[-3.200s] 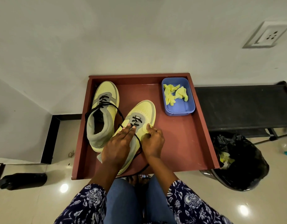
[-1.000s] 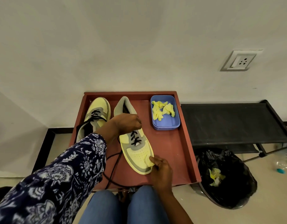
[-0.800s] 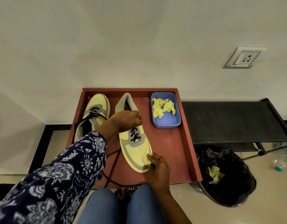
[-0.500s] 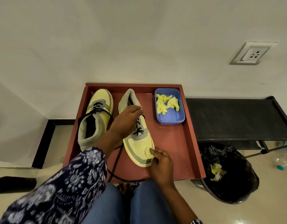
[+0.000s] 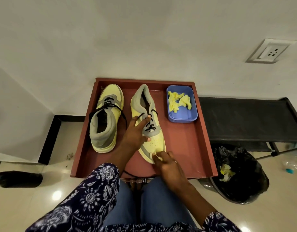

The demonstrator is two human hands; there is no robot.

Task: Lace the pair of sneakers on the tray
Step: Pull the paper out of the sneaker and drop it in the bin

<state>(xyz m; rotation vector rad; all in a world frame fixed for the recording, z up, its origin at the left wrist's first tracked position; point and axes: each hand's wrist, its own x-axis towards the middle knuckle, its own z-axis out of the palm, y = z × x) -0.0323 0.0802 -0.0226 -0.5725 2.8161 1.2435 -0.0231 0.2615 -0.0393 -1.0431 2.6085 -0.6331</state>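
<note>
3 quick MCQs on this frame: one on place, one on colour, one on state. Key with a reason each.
1. Where on the tray is the blue box?
A. far right corner
B. near left corner
C. between the sneakers

2. What colour are the laces?
A. white
B. black
C. yellow

3. What is the right hand doing?
A. resting on the knee
B. reaching into the box
C. holding the toe of the right sneaker

Key: 1 A, the box sits at the far right, beside the heel of the right sneaker. 2 B, both sneakers carry black laces. 3 C, its fingers curl round the toe while the left hand lies over the lacing with fingers extended.
</note>
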